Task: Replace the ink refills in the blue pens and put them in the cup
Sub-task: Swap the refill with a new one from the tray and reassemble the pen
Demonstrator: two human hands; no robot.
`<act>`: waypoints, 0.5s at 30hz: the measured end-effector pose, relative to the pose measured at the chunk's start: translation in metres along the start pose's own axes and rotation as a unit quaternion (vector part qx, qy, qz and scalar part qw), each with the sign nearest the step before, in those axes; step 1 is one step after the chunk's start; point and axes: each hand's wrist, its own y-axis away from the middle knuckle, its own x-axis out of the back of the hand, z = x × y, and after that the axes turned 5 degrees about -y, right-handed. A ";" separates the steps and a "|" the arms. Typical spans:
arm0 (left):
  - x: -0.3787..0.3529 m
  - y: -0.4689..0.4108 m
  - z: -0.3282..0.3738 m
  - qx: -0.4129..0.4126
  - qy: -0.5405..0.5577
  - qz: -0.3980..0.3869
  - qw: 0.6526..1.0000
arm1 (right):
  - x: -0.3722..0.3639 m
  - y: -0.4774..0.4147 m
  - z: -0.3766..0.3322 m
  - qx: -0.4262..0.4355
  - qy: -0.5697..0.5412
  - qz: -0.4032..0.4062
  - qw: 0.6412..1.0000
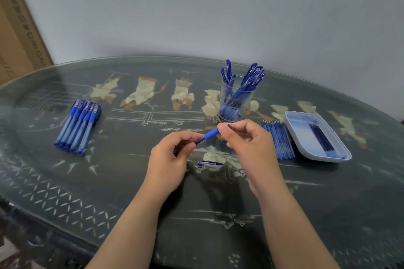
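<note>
Above the table's middle I hold one blue pen (210, 134) between both hands. My left hand (169, 159) grips its barrel; my right hand (247, 144) pinches the metal tip end beside the blue rubber grip. The pen's cap (210, 164) lies on the glass just below my hands. A clear cup (237, 102) behind my hands holds several blue pens. A row of blue pens (78, 125) lies at the left. Several blue refills (278, 140) lie to the right of my right hand.
A white tray (306, 137) at the right holds a few dark refills (321, 140). The table (131, 192) is oval, dark, painted with figures and topped with glass. A cardboard box (17, 28) leans against the wall at the far left.
</note>
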 end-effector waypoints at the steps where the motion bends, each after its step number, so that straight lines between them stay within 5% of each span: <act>1: 0.000 0.000 0.000 -0.001 0.000 0.001 1.000 | 0.000 0.000 0.000 -0.001 -0.004 0.000 1.000; 15: 0.000 0.001 0.004 0.003 -0.015 -0.001 1.000 | 0.000 -0.002 0.002 0.018 0.001 0.011 1.000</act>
